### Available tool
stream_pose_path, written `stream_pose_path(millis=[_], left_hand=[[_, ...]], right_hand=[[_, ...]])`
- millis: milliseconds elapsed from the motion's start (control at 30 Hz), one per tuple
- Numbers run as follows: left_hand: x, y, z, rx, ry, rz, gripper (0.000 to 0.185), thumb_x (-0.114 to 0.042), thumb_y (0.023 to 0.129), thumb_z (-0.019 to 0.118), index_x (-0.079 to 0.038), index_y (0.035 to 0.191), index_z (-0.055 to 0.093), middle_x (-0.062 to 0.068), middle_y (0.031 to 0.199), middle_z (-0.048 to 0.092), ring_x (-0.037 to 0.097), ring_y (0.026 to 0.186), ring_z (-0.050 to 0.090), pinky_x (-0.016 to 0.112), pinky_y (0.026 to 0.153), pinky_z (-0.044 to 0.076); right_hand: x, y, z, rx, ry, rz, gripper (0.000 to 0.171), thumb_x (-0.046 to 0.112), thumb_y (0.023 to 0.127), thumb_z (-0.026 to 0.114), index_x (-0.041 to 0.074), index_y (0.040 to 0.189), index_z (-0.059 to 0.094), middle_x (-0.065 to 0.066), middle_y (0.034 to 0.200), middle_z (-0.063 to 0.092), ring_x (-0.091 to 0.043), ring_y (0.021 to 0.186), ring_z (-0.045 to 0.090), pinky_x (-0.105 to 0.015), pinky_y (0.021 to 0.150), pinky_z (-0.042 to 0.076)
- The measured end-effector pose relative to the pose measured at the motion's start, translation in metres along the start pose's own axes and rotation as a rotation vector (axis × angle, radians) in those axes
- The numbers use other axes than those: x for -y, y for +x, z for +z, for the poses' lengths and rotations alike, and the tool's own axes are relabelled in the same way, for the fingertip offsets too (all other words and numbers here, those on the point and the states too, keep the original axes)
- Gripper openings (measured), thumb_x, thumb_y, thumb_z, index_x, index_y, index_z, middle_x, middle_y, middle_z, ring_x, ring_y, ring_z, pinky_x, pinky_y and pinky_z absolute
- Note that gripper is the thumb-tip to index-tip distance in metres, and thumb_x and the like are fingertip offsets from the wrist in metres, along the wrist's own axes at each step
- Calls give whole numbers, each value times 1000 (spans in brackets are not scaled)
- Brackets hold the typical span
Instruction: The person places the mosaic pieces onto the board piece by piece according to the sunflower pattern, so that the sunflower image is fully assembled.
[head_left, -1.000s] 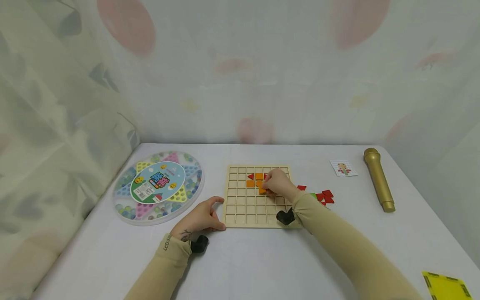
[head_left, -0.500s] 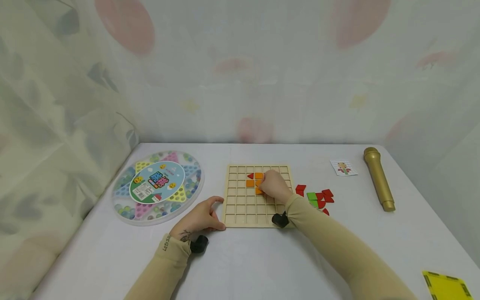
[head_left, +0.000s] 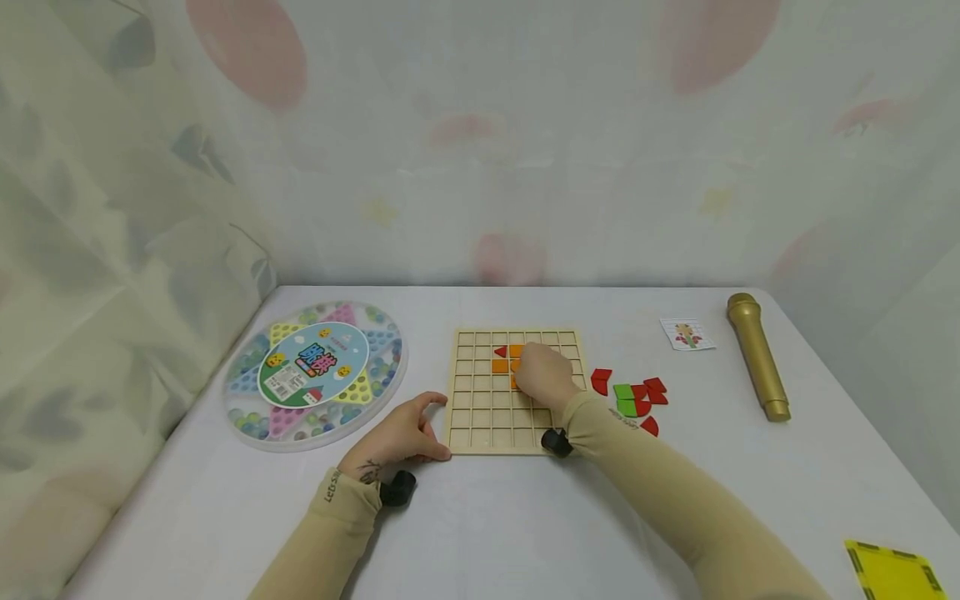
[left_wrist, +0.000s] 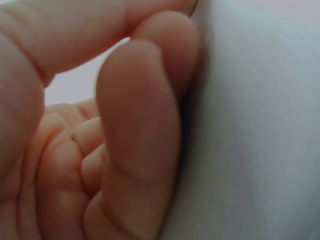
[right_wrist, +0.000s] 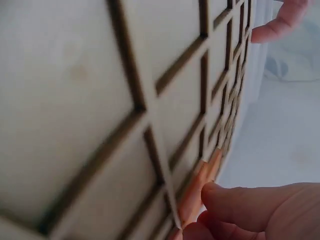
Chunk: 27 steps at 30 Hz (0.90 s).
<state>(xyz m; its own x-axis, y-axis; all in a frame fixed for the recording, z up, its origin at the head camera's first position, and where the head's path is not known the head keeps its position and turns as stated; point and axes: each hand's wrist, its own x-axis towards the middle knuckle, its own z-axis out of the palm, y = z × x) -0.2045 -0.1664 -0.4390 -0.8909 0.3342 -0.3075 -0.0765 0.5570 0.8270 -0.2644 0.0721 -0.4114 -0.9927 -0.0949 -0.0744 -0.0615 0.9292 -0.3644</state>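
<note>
Tiles (head_left: 500,367) lie left of my right fingers (head_left: 532,369), whose grip I cannot tell; left fingers (head_left: 426,400), unclenched, touch board (head_left: 481,418) edge.

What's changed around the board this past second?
The right hand has shifted slightly left over the wooden board, its sleeve uncovering more red and green pieces. I can't tell whether that hand gripped or released anything. The left hand stays at the board's left edge; the gold microphone hasn't moved.
</note>
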Motion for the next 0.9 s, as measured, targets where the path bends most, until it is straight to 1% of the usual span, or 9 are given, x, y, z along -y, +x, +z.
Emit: stream_pose_path(millis=[100,167,200,300,367,500,633,733,900], left_hand=[[0,0,0,3,2,5,81,-10,64,83,-11,133,40,5,62,57,12,49,47,25,48,38],[0,0,1,4,-13,7,81,-9,64,83,-11,133,40,5,62,56,12,49,47,25,48,38],[0,0,1,3,-16,8,82,-9,64,83,-11,133,40,5,62,56,11,49,47,25,48,38],[0,0,1,1,-39,6,82,-8,64,83,-11,133,39,5,62,56,11,48,46,25,47,37],[1,0,1,0,-47,0,82,-7,64,83,-11,133,39,5,62,55,11,48,45,25,47,37],[0,-1,0,4,-46,-6,82,-7,64,83,-12,133,40,4,62,55,11,48,45,24,47,37],[0,-1,0,1,-38,-4,81,-7,64,83,-12,133,40,5,62,55,12,49,45,25,47,37],[0,-2,0,-1,-40,0,82,-7,64,83,-11,133,40,5,62,55,12,49,45,25,47,37],[0,-1,0,6,-36,12,80,-8,64,83,-11,133,40,5,62,55,12,49,46,25,47,37]], right_hand=[[-5,-4,-14,-7,7,-24,24,19,85,61,11,64,54,0,61,50,-14,53,47,-26,44,34],[-13,-7,-27,-5,26,-44,16,21,86,61,8,78,62,-4,76,61,-17,63,55,-29,51,41],[-19,-8,-33,0,35,-58,15,21,87,60,7,87,65,-6,85,64,-20,70,58,-31,56,45],[-41,-8,-49,20,42,-100,27,18,90,57,3,112,63,-14,110,63,-27,92,61,-39,73,50],[-58,-7,-56,35,27,-105,34,15,90,56,1,121,58,-18,117,60,-31,103,58,-43,82,48],[-89,-8,-61,61,-48,-78,33,11,89,57,-1,120,58,-21,116,60,-33,106,56,-46,85,46],[-110,-10,-56,106,-105,-64,29,9,87,58,-2,114,62,-21,117,59,-35,107,55,-48,87,45],[-118,-11,-51,128,-125,-72,28,10,86,60,0,112,64,-21,117,59,-34,105,55,-48,86,45],[-122,-10,-47,135,-141,-73,24,10,86,60,2,108,66,-19,112,60,-29,96,56,-46,82,47]])
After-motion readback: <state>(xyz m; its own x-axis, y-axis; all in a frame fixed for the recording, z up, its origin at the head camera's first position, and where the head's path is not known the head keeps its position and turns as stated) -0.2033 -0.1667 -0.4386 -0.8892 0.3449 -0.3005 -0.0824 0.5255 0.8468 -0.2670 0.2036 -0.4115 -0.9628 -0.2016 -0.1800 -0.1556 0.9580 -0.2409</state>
